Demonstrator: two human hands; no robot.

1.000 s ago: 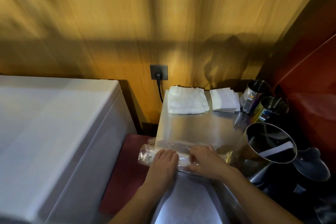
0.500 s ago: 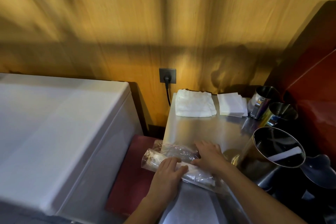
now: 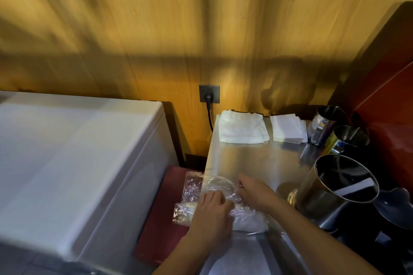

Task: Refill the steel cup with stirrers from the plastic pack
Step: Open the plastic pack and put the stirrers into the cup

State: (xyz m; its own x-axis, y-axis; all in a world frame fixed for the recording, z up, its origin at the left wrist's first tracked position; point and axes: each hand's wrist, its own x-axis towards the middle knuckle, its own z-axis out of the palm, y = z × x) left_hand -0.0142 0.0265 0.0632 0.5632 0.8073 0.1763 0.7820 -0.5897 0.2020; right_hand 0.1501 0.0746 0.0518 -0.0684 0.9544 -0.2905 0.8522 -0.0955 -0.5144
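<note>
A clear plastic pack (image 3: 192, 194) lies crumpled across the left edge of the steel counter (image 3: 252, 158); the stirrers inside are too blurred to make out. My left hand (image 3: 211, 214) grips the pack's near part. My right hand (image 3: 257, 192) pinches its film at the far side. A large steel cup (image 3: 321, 187) stands to the right of my hands, leaning toward me, with a white strip inside it.
A folded white cloth (image 3: 242, 128) and a stack of white napkins (image 3: 288, 128) lie at the back of the counter. Two smaller steel cups (image 3: 328, 123) stand back right, a dark jug (image 3: 395, 207) right. A white appliance (image 3: 73, 163) fills the left; a wall socket (image 3: 209, 94) is behind.
The pack has turned and spread open: its left end now hangs over the counter edge in two flaps. Both hands shifted slightly and keep working the film.
</note>
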